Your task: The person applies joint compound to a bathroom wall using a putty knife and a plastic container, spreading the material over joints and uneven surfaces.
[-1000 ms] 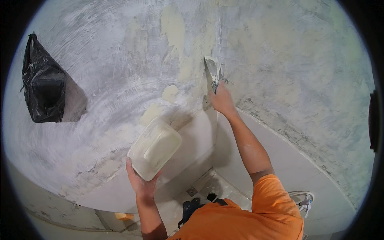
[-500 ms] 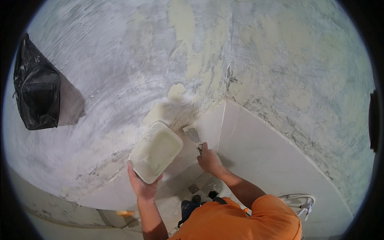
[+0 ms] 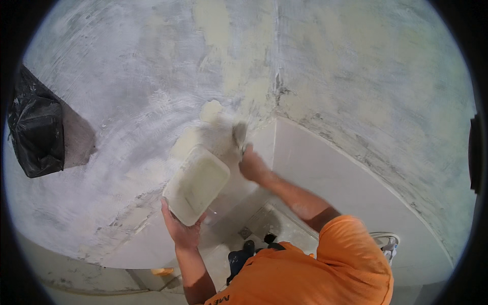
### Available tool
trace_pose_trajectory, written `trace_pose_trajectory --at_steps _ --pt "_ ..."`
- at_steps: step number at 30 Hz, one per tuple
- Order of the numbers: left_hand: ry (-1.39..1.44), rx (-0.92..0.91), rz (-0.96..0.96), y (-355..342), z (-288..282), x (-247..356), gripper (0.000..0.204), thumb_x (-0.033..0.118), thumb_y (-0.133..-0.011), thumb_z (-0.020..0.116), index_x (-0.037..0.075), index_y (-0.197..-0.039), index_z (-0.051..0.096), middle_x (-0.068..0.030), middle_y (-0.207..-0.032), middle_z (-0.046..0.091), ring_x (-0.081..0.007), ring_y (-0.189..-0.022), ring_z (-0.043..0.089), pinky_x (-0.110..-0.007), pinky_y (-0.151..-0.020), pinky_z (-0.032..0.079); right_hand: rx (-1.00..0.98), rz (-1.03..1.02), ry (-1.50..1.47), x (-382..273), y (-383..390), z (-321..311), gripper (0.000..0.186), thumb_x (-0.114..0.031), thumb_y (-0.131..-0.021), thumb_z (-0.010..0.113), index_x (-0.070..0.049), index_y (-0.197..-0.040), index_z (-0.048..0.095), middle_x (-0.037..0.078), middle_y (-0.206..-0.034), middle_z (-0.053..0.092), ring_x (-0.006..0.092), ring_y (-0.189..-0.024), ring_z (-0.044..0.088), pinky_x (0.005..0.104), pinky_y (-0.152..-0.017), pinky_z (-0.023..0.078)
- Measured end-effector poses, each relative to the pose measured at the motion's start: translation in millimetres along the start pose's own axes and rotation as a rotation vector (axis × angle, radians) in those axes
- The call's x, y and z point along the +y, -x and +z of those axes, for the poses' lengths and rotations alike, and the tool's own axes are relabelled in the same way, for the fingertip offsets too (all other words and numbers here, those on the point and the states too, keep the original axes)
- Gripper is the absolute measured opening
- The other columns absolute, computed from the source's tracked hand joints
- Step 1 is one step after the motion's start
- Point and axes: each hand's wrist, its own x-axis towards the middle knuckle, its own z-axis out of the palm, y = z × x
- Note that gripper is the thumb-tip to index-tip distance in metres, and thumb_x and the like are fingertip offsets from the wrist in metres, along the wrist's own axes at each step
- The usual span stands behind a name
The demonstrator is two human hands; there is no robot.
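Two rough walls meet at a vertical corner (image 3: pixel 276 58) near the upper middle of the view. The left wall (image 3: pixel 127 71) is streaked grey and white in sweeping arcs, with cream patches beside the corner; the right wall (image 3: pixel 366 61) is mottled grey and pale yellow. Below a ragged, darker border run smooth pale panels (image 3: pixel 340 162), bent into curves by the lens.

The left hand (image 3: pixel 185 231) holds a cream rectangular tub (image 3: pixel 215 173) by its lower end, fingers spread around the edge, in front of the left wall's lower part. The right hand (image 3: pixel 254 165) has its fingers wrapped around the handle of a putty knife (image 3: pixel 239 134), its blade (blurred, so I cannot tell if it touches the wall) pointing up, just beyond the tub's upper right corner.

A black plastic bag (image 3: pixel 38 134) hangs on the left wall, throwing a shadow to its right. Down on the floor are a square drain (image 3: pixel 245 233) and a dark round spot (image 3: pixel 269 238); a white hose (image 3: pixel 390 244) shows beyond the person's orange sleeve (image 3: pixel 348 239).
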Motion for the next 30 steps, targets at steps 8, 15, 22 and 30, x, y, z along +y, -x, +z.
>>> trace_pose_trajectory --at_steps 8,15,22,30 --pt "0.013 -0.105 -0.086 -12.9 33.9 -6.7 0.06 0.062 -0.099 0.042 0.017 -0.137 0.054 -0.0025 -0.124 0.064 -0.0207 -0.096 0.069 -0.03 -0.058 0.059 -0.206 -0.04 0.02 39.4 106.8 -2.0 0.052 -0.015 -0.091 0.058 0.013 -0.131 0.041 0.037 -0.119 0.06 0.0493 -0.114 0.059 0.0532 -0.099 0.046" --pt "0.013 -0.067 -0.08 -6.7 35.9 -9.3 0.061 0.063 -0.099 0.042 0.016 -0.137 0.054 -0.0026 -0.119 0.067 -0.0188 -0.095 0.07 -0.031 -0.056 0.058 0.163 -0.019 -0.224 63.1 64.9 -89.0 0.038 -0.017 -0.09 0.059 0.008 -0.116 0.048 0.034 -0.106 0.063 0.0493 -0.105 0.061 0.0513 -0.092 0.049" --pt "-0.015 -0.037 -0.089 15.9 4.3 -8.7 0.064 0.066 -0.098 0.037 0.02 -0.139 0.053 -0.0007 -0.125 0.064 -0.0216 -0.104 0.067 -0.039 -0.067 0.055 0.264 0.017 -0.587 34.4 -3.8 -127.2 0.037 -0.012 -0.09 0.059 0.005 -0.119 0.044 0.016 -0.08 0.059 0.0199 -0.049 0.058 0.0355 -0.043 0.047" --pt "0.032 0.2 -0.101 33.9 -16.2 -5.2 0.058 0.066 -0.096 0.042 0.024 -0.134 0.057 0.002 -0.121 0.067 -0.0212 -0.104 0.067 -0.038 -0.069 0.055 0.411 -0.115 -0.415 48.0 -29.8 -45.4 0.032 -0.012 -0.09 0.059 0.004 -0.11 0.04 0.018 -0.074 0.061 0.0264 -0.053 0.063 0.0414 -0.049 0.051"
